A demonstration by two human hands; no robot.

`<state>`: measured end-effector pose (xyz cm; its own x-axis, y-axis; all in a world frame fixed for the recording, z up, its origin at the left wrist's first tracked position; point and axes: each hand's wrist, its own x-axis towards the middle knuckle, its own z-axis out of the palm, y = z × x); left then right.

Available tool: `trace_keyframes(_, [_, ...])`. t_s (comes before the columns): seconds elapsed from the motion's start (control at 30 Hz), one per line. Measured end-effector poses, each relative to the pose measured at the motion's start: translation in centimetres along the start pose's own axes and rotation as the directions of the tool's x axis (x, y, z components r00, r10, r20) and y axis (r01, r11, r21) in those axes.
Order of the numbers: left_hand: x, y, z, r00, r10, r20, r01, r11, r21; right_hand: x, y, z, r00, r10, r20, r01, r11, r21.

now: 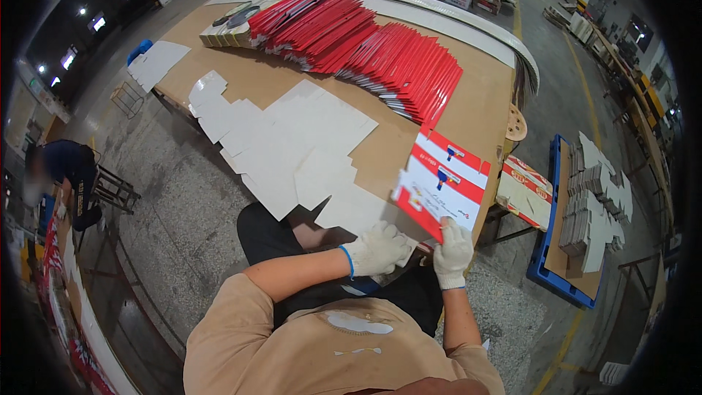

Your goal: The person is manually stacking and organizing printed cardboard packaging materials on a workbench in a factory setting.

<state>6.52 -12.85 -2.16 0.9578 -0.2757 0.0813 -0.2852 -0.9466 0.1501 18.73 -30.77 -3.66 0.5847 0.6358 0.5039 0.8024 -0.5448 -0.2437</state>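
**Both gloved hands at the near edge of a red-and-white carton blank**

Your right hand (pixel 453 251), in a white knit glove, is closed on the near corner of a flat red-and-white carton blank (pixel 441 184), fingers curled over its edge. Your left hand (pixel 378 249), gloved the same with a blue cuff, sits just beside it, fingers bent at the blank's near edge; you cannot tell from here whether it truly grips the card or only rests against it.

The blank lies at the near right corner of the brown board table (pixel 479 113), tilted, its far end close to the table's right edge. Little room is left on that side. To its left, plain white die-cut sheets (pixel 292 146) overlap in a loose spread, their notched outlines reaching to the near edge of the table. Bare brown board shows between them and the blank.

Farther back, a long fanned row of glossy red folded cartons (pixel 365 44) runs across the table. Beyond the right edge stand a round wooden stool (pixel 516 126) and a blue pallet (pixel 548 263) carrying stacks of white card, well apart from your hands on a speckled grey floor.
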Motion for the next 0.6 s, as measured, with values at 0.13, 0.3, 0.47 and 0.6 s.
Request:
trace_keyframes(0.13, [4.0, -0.9, -4.8, 0.986, -0.159, -0.058, 0.164, 0.983, 0.081, -1.6, 1.5, 0.5, 0.983, 0.096, -0.159, -0.06, 0.975, 0.214])
trace_keyframes(0.3, [2.3, -9.4, 1.8, 0.872, -0.212, -0.441, 0.298, 0.945, 0.136, -0.6, 0.5, 0.9, 0.997, -0.045, -0.067, 0.049, 0.997, 0.052])
trace_keyframes(0.47, [-4.7, -10.4, 0.6, 0.741, -0.548, -0.389, 0.616, 0.785, 0.066, -0.6, 0.0, 0.6, 0.999, -0.015, 0.04, 0.018, 0.997, -0.069])
trace_keyframes(0.6, [-4.3, -11.1, 0.7, 0.67, -0.713, -0.205, 0.695, 0.7, -0.165, -0.7, -0.1, -0.1, 0.999, -0.037, 0.033, 0.041, 0.989, -0.145])
